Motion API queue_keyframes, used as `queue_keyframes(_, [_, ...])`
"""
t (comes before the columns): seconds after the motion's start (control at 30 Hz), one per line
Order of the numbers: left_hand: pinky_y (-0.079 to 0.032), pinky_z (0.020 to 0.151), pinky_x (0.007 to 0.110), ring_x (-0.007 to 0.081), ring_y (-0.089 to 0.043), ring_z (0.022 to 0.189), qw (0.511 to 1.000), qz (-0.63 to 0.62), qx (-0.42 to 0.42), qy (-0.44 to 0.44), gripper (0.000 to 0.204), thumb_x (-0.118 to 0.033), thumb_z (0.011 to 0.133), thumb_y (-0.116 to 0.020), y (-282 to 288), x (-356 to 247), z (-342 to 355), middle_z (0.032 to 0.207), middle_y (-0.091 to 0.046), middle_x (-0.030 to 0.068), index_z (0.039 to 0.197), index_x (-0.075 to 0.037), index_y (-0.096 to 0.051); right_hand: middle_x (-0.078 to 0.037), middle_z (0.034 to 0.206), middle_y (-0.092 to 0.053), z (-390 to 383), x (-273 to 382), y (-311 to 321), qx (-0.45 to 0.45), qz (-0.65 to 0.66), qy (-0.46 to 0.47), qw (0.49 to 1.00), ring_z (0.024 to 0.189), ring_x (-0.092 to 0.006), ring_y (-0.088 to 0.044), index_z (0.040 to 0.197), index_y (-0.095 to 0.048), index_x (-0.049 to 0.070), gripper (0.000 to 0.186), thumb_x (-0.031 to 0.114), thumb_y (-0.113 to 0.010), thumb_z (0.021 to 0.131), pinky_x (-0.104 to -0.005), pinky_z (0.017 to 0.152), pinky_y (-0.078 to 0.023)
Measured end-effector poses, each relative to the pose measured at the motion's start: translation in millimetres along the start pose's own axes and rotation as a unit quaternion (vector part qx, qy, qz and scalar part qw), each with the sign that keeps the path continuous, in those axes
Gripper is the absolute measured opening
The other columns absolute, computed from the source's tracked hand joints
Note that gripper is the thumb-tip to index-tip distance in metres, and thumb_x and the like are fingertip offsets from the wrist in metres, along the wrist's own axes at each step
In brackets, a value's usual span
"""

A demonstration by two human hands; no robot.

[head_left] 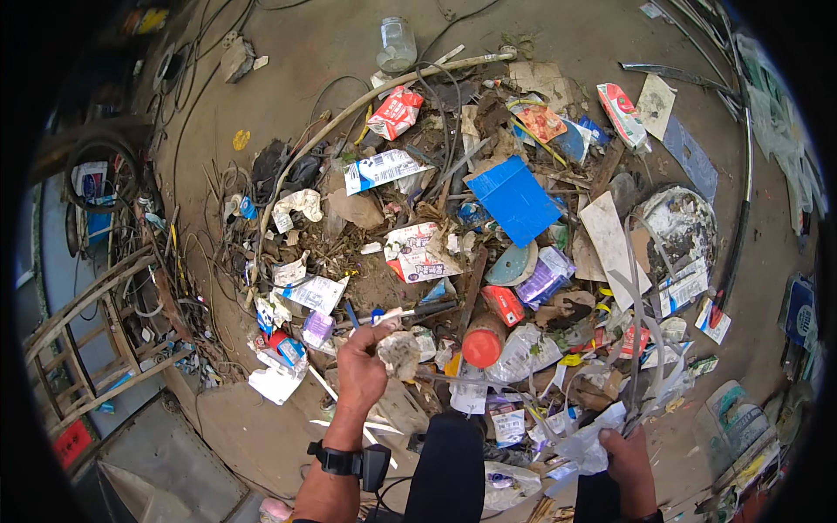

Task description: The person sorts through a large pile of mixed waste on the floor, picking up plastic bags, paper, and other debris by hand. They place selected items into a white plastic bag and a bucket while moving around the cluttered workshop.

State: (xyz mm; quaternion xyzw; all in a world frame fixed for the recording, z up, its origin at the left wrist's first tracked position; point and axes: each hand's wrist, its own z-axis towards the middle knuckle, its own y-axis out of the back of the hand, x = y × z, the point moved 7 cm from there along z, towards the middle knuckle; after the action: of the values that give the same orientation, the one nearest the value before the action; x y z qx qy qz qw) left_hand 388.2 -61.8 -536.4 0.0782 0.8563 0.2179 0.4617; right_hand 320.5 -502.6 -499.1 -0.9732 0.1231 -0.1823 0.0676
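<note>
A pile of mixed rubbish (366, 235) spreads over the ground ahead of me. My left hand (362, 362) is closed at the near side of the pile, with a dirty off-white lump (399, 353) against its fingers. Just beyond those fingers is a rod with a dark handle (433, 309); I cannot tell whether the hand touches it. At lower right my right hand (629, 458) pinches a crumpled, translucent plastic sheet (593, 446). Long pale plastic strips (641, 349) rise above that hand; whether it grips them too is unclear. A red-lidded container (482, 344) lies between the hands.
A blue board (514, 200), flattened cartons and a white panel (610, 244) lie in the heap. A clear jar (397, 45) stands beyond a bent pole (349, 109). On the left are a wooden ladder-like frame (109, 349) and cables; a dark pole (741, 200) runs along the right.
</note>
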Motion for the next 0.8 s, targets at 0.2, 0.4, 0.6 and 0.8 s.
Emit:
queue_keyframes(0.2, [-0.052,0.086,0.038,0.0349,-0.066,0.098,0.963,-0.024,0.269,-0.001,0.034,0.005,0.076,-0.065,-176,-102,-90,0.104,-0.068,0.0198,0.109,0.000,-0.063,-0.004,0.113,-0.061,-1,1,-18,0.049,-0.026,0.029,0.998,0.100,-0.0136,-0.058,0.127,-0.052,0.000,0.051,0.007,-0.069,0.079,-0.0323,0.090,-0.048])
queue_keyframes(0.4, [-0.051,0.086,0.045,0.0425,-0.063,0.103,0.932,-0.034,0.360,0.037,0.062,0.005,0.077,-0.061,-249,-125,-123,0.109,-0.065,0.0252,0.135,-0.007,-0.044,-0.007,0.119,-0.060,3,6,-4,0.037,0.058,0.047,0.997,0.106,-0.0172,-0.059,0.135,-0.046,0.002,0.063,0.011,-0.072,0.078,-0.0341,0.093,-0.049])
queue_keyframes(0.6, [-0.048,0.079,0.056,0.0497,-0.062,0.092,0.891,0.007,0.453,0.039,0.059,0.000,0.078,-0.061,-262,-132,-137,0.093,-0.065,0.0311,0.133,-0.002,-0.041,-0.009,0.115,-0.062,-1,3,-5,0.074,0.099,-0.025,0.992,0.101,-0.0188,-0.063,0.131,-0.049,-0.001,0.062,0.008,-0.072,0.075,-0.0349,0.088,-0.052])
queue_keyframes(0.8, [-0.054,0.075,0.040,0.0344,-0.068,0.086,0.899,0.117,0.396,-0.145,0.032,-0.009,0.075,-0.073,-210,-124,-60,0.091,-0.070,0.0204,0.104,0.003,-0.065,-0.009,0.100,-0.066,-3,20,11,-0.041,0.029,-0.021,0.999,0.085,-0.0176,-0.065,0.117,-0.058,-0.003,0.046,0.004,-0.068,0.073,-0.0335,0.078,-0.053])
